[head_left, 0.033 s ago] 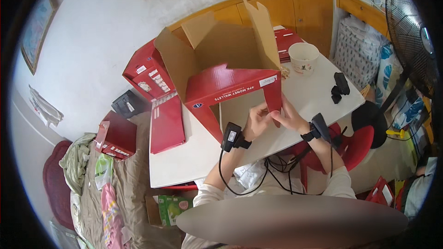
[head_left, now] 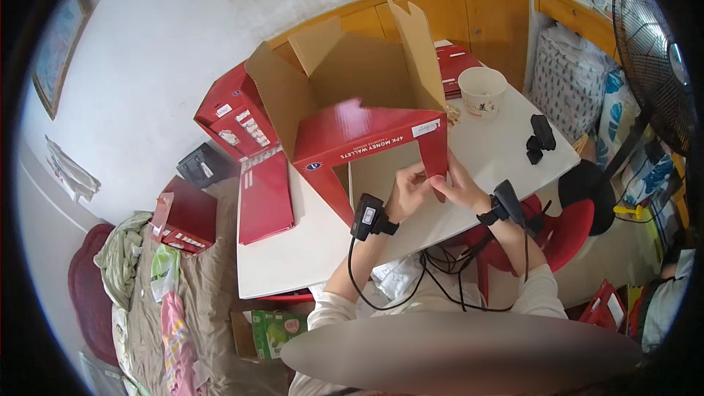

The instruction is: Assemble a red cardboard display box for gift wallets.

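Currently, the red box (head_left: 381, 130) stands on the tabletop (head_left: 315, 268) directly in front of the person, top flaps raised and front panel cut by a large window. The right hand (head_left: 469, 189) is closed around the narrow strip (head_left: 434, 155) at the window's right side, thumb on the near face and fingers along the outer side. The left hand (head_left: 402, 194) is curled nearly closed at the strip's inner edge; whether its fingertips grip the board cannot be told. Caution: the strip appears to be the weakest section, since the window leaves little board there; uneven pulling by the two hands could crease or tear it. Force applied only at this front corner could also swing the box, because no hand supports the opposite side. A leftward swing could disturb the flat red folders (head_left: 265, 202) lying beside it; a rearward push could bring the box against the white bowl (head_left: 484, 95). The left wrist unit (head_left: 367, 218), close to the panel, could catch the window's edge.
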Tool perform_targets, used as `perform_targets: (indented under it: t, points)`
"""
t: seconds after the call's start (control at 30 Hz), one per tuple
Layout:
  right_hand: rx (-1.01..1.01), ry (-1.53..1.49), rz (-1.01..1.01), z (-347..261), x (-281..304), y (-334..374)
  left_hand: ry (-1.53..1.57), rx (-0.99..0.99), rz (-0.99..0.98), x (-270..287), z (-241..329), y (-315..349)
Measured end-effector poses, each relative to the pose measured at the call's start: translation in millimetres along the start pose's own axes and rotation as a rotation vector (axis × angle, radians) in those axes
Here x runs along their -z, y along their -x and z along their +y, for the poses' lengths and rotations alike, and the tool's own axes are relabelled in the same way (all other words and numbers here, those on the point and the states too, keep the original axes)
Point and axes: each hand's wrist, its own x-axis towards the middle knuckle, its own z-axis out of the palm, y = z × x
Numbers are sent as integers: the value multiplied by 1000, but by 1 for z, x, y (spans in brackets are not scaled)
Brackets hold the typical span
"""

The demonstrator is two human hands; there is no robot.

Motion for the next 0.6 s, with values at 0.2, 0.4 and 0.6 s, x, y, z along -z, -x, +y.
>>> perform_targets:
  t: [0.2, 0.4, 0.6]
  points:
    - [-181, -137, 31, -6, -9, 6, 35, -34, -30, -1, -1, -2]
    - [-219, -163, 15, -6, -9, 6, 54, 9, -96, -2, 8, 2]
    - [-159, -125, 24, -2, -14, 8, -106, 107, -21, -5, 25, 17]
